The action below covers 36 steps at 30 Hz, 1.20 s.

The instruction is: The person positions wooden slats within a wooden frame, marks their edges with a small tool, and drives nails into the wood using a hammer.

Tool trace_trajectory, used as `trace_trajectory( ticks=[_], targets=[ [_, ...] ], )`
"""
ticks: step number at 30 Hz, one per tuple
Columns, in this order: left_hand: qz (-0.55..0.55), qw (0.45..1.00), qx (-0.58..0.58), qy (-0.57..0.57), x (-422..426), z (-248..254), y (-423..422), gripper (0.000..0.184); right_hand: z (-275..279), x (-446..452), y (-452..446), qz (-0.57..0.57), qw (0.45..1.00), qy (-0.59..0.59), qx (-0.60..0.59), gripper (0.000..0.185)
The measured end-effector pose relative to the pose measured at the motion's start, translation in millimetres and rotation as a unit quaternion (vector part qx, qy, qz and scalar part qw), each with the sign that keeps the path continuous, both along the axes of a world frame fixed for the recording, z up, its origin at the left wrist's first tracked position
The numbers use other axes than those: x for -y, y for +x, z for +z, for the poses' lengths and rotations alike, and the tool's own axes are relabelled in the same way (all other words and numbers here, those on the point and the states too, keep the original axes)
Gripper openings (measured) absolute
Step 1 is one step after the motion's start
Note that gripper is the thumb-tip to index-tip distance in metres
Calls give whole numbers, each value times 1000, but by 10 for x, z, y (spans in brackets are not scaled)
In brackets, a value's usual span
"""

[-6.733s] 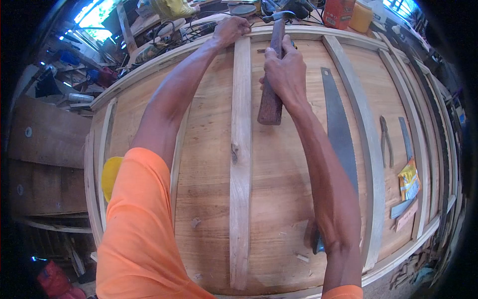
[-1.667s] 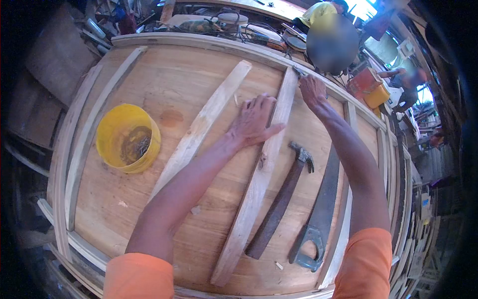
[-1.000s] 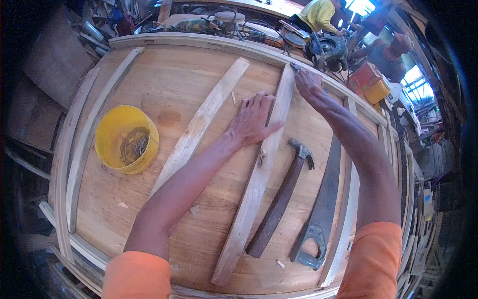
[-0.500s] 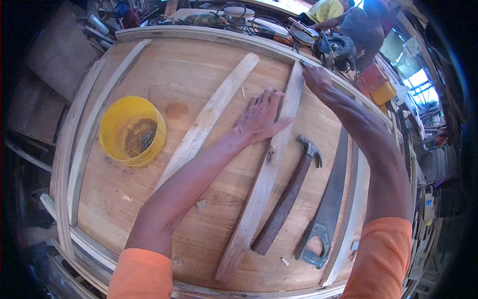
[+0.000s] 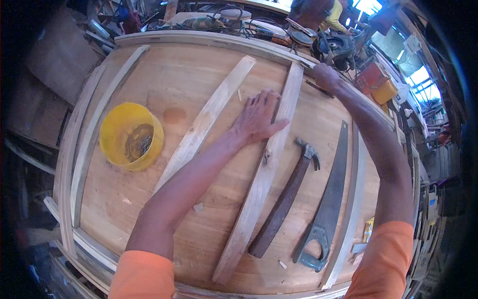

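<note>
My left hand (image 5: 258, 115) lies spread on the plywood panel (image 5: 199, 239), its thumb across a wooden strip (image 5: 254, 204). At that strip's far end, by the frame rail (image 5: 219, 36), my right hand (image 5: 326, 77) is closed around a small dark thing, mostly hidden by the fingers. A thin dark object (image 5: 319, 88) lies just below that hand. To the right of the strip rest a claw hammer (image 5: 286, 199) and a handsaw (image 5: 328, 199). Another strip (image 5: 211, 114) lies left of my left hand.
A yellow bucket (image 5: 110, 144) with nails (image 5: 146, 144) in its bottom stands on the panel's left. Beyond the far rail are a circular saw (image 5: 336, 47), cables and other tools. A person in yellow (image 5: 336, 17) is in the background. A yellow container (image 5: 384, 92) stands at right.
My right hand has shifted slightly right, away from the strip's end, and the thin dark object below it now shows. My left hand stays on the strip. People in the background have moved.
</note>
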<state>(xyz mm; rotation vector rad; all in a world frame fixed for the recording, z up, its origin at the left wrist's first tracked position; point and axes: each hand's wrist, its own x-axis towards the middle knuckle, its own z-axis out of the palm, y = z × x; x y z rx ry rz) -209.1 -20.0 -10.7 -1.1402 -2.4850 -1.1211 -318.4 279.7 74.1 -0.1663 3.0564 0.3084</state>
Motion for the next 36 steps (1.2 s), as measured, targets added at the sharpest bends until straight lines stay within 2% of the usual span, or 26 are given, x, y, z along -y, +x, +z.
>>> trace_trajectory(
  ticks=[1, 2, 6, 8, 12, 16, 18, 21, 23, 25, 27, 28, 31, 32, 34, 35, 36],
  targets=[
    [-1, 1000, 1, 1, -9, -12, -1, 71, -17, -6, 50, 75, 991, 101, -40, 22],
    [1, 1000, -10, 7, -15, -30, 1, 71, -71, 19, 23, 56, 989, 132, -24, 24],
    [0, 1000, 0, 2, 6, 15, 19, 71, -172, 89, 25, -26, 992, 122, -25, 25],
    [6, 1000, -9, 6, -9, -11, 8, 71, -142, 267, 137, -76, 977, 192, -51, 26],
    [12, 1000, -24, 10, -20, -58, -9, 71, -276, 325, 25, -81, 966, 225, -93, 24],
    [4, 1000, 0, 1, -3, -72, 7, 72, -277, 374, 20, -52, 973, 221, -32, 23],
    [17, 999, -40, 18, -17, -61, 3, 78, -223, 364, 21, -39, 973, 227, -10, 22],
    [1, 1000, -14, 6, 19, -47, 52, 71, -308, 280, -21, -32, 982, 187, -7, 21],
    [1, 1000, -10, 3, 26, -44, 68, 70, -471, 123, -158, -24, 991, 114, -57, 20],
    [2, 1000, -10, 0, 21, -67, 55, 70, -300, 205, -80, -22, 993, 110, -29, 19],
    [0, 1000, -23, 20, 29, -69, 47, 70, -253, 164, -79, 134, 967, 208, -61, 20],
    [0, 1000, -23, 20, 37, -64, 53, 70, -217, 130, -33, 115, 979, 156, -70, 19],
    [-7, 1000, -12, 17, 39, -38, 34, 71, -313, 6, -48, 121, 980, 95, -127, 18],
    [-1, 1000, 1, 5, 50, -3, 34, 77, -309, -27, -125, 119, 979, 95, -132, 18],
    [-3, 1000, -3, -7, -88, 98, 109, 82, -44, -70, -261, 103, 990, 94, 13, 21],
    [30, 998, 59, -1, -202, 114, 230, 90, 110, -48, -256, -6, 998, -10, 61, 22],
    [60, 990, 125, -1, -282, 95, 316, 99, 173, -114, -277, -48, 996, -61, 41, 21]
  ],
)
